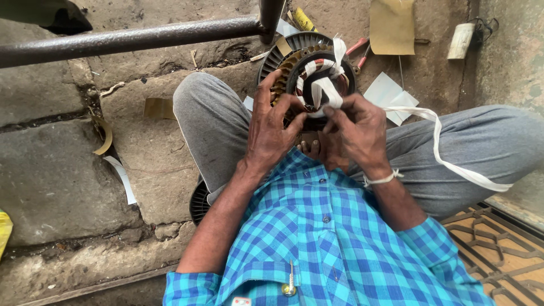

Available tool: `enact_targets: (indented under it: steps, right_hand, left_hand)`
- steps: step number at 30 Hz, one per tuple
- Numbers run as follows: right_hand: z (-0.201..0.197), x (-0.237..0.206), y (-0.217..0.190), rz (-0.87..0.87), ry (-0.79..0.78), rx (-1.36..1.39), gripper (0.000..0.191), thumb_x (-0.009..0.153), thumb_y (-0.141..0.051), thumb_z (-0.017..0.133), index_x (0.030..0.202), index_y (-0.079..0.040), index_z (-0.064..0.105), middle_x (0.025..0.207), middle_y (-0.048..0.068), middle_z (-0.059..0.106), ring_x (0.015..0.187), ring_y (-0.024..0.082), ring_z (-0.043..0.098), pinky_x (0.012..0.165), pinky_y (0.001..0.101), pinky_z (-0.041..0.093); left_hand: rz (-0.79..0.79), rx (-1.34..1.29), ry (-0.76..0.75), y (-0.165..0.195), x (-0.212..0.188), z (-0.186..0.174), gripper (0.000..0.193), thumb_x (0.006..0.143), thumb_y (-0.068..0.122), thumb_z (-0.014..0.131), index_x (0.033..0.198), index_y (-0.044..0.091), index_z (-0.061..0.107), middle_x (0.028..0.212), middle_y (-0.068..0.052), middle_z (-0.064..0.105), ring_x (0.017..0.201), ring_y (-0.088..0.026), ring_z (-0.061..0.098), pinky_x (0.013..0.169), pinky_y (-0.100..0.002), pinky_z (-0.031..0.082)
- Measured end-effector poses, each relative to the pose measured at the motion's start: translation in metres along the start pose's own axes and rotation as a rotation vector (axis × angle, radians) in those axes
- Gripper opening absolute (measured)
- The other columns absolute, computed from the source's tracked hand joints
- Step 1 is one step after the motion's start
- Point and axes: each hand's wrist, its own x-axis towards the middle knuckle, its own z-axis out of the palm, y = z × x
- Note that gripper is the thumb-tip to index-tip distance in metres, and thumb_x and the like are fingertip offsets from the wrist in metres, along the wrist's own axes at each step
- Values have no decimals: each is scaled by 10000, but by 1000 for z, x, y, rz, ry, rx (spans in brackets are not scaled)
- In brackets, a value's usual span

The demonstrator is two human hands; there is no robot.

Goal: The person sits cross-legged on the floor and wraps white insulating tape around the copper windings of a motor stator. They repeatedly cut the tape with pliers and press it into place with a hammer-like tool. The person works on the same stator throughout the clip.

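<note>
A round motor stator (pixel 309 71) with copper windings rests between my knees, partly wrapped in white cloth tape (pixel 326 90). My left hand (pixel 272 127) grips the stator's near left rim, fingers spread over the laminations. My right hand (pixel 357 130) pinches the white tape against the winding at the near edge. The loose tail of the tape (pixel 447 158) trails right across my grey trouser leg.
A dark metal pipe (pixel 130 38) crosses the top left. Paper sheets (pixel 391 96), a brown card (pixel 392 25), red-handled pliers (pixel 358 48) and a white cylinder (pixel 460 41) lie on the stone floor. A black fan part (pixel 199 201) sits under my left leg. A metal grille (pixel 498 249) lies at the lower right.
</note>
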Motion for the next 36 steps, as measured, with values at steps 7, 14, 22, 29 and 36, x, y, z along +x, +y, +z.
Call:
enact_targets:
  steps: [7,14,22,29,36]
  right_hand:
    - [4,15,-3,48,10,51,172,1002,-144,731,1048,20,706,840,116,742,626,134,686,517,241,547]
    - [-42,1,0,-410,120,-704,295,1096,-284,668,1213,-15,704,1000,92,726,798,154,685,707,309,558]
    - [-34,-44,15,-249,-138,-593,163,1066,-256,638,1089,-101,684,918,90,740,778,179,695,711,340,553]
    - [-40,-50,-13,-311,55,509,181,1122,-281,539,1176,-117,486,1006,74,698,909,186,690,895,381,615]
    - [-32,-40,1,-143,-38,-732,346,983,-295,660,1136,15,644,887,119,668,543,157,557,448,308,465]
  left_hand:
    - [-52,-54,-37,8,7,7,271,841,286,866,1029,104,797,1605,-224,202,1492,-439,260,1208,-564,322]
    - [-129,-219,35,8,5,19,232,892,339,811,927,109,811,1653,-195,211,1538,-398,275,1241,-526,375]
    - [-142,-267,80,7,1,28,258,925,356,779,955,102,806,1659,-188,198,1541,-378,295,1222,-511,399]
    - [-88,-192,97,7,-1,29,263,963,339,761,1002,80,785,1661,-206,190,1558,-402,244,1257,-533,355]
    - [-91,-273,116,6,0,33,485,996,378,735,1293,92,480,1637,-248,235,1542,-393,316,1229,-502,440]
